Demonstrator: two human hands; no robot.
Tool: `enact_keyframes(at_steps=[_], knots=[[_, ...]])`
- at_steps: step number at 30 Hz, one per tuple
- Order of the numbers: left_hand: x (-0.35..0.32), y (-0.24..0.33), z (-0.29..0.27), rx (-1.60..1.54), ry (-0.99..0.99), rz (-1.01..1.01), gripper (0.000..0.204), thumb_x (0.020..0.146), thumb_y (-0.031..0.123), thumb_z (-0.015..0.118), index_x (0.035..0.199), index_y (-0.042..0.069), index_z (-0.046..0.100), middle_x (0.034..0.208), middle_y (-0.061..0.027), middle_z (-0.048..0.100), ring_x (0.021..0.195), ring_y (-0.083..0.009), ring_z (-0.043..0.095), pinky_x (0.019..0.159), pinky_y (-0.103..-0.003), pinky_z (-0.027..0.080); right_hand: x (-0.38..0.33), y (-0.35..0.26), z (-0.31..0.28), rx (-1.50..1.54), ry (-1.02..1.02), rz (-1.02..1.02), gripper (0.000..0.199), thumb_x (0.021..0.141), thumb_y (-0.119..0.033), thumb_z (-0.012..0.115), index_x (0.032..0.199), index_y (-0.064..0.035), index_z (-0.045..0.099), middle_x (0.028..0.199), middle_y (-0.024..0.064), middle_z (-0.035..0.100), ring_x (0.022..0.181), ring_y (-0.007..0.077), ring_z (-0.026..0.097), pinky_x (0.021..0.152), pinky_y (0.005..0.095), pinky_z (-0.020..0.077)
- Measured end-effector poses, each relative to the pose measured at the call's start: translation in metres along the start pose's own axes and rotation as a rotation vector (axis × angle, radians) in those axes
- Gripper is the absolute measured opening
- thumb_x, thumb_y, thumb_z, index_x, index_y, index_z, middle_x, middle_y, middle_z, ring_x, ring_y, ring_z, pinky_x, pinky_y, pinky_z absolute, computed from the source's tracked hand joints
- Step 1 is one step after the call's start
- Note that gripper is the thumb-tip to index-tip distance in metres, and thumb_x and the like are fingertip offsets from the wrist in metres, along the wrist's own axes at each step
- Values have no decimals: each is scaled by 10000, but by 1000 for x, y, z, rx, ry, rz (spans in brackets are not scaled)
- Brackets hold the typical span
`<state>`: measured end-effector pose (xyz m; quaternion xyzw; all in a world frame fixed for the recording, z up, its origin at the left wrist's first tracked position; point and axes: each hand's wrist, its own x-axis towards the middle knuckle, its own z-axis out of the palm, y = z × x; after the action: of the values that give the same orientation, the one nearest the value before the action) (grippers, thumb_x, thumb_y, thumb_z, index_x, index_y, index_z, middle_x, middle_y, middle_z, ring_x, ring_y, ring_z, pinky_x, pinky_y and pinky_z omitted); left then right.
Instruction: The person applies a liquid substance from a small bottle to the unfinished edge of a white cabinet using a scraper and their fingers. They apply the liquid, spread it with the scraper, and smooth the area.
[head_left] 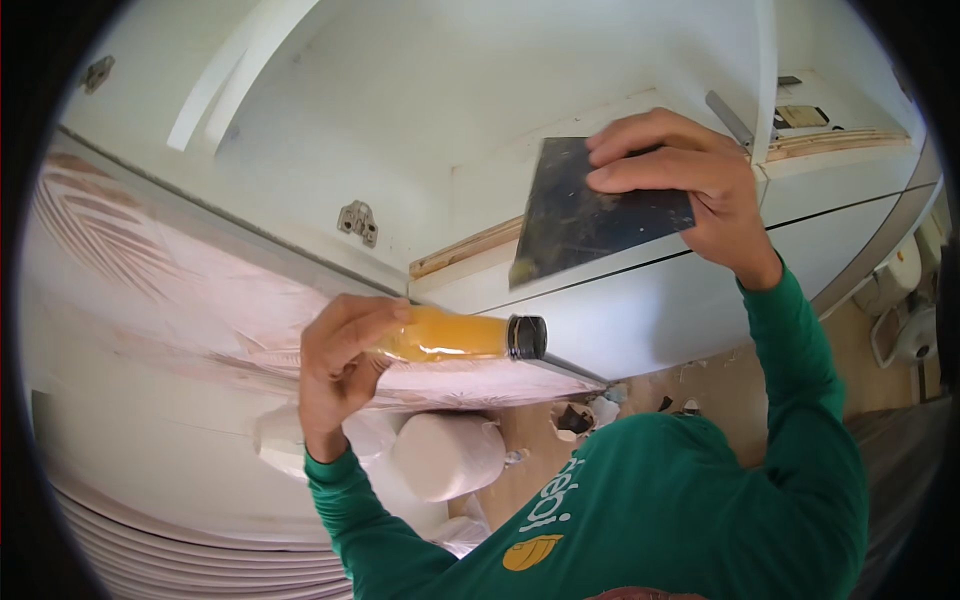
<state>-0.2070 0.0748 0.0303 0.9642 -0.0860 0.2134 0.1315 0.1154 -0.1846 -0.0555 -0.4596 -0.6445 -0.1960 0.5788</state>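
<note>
My left hand [345, 355] is wrapped round the base of a bottle [450, 333] filled with orange-yellow liquid. The bottle lies on its side in the air, its black cap [527, 337] pointing right. Higher up and to the right, my right hand [690, 185] grips a thin, dark, flat square panel [590, 225] by its upper right edge, fingers over the face and thumb out of sight. Pale smudges and a yellowish spot mark the panel's face. A gap separates bottle and panel. Both are held in front of an open white cabinet [400, 110].
A metal hinge plate [358, 223] is fixed to the cabinet's inner wall. Wooden strips [840, 143] and a tape measure-like item [801, 117] lie in the right compartment. Below stand a white bucket-like container [448, 455] and floor debris [572, 420]. White chairs [890, 275] are at far right.
</note>
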Motion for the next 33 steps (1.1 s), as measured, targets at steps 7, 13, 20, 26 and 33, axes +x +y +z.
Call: enact_keyframes(at_steps=[7,13,20,26,33], knots=[[-141,-21,89,-173,708,-190,264,991,96,735,1245,32,702,1162,-218,778,965,-312,744,869,-409,600,6,-89,8,-840,-338,-99,388,795,-52,746,1179,-63,798,1048,65,692,949,264,682,806,391,540],[-184,-36,156,-466,1085,-325,363,1054,317,755,1239,34,621,1174,-192,712,903,-306,742,804,-434,614,35,-112,40,-1001,-618,-19,367,798,-79,752,1163,-48,771,984,65,631,919,265,656,801,400,540],[-190,-49,175,-781,1062,-196,590,966,361,850,1385,33,595,1272,-187,664,1016,-326,729,890,-436,634,41,-104,54,-919,-718,129,212,860,-80,688,1072,-64,699,1023,58,614,990,259,644,853,415,558],[-199,-68,182,-787,1010,-237,587,1022,479,791,1433,122,572,1246,-187,685,954,-334,732,818,-427,619,48,-91,56,-915,-716,195,185,869,-21,681,1051,-24,708,1013,94,628,978,322,651,828,462,576],[-198,-70,182,-905,1069,-288,649,952,445,879,1358,0,636,1263,-183,683,1002,-326,734,894,-422,618,59,-78,47,-813,-634,302,105,974,-24,704,1077,-22,724,1075,122,659,959,380,660,791,488,569]])
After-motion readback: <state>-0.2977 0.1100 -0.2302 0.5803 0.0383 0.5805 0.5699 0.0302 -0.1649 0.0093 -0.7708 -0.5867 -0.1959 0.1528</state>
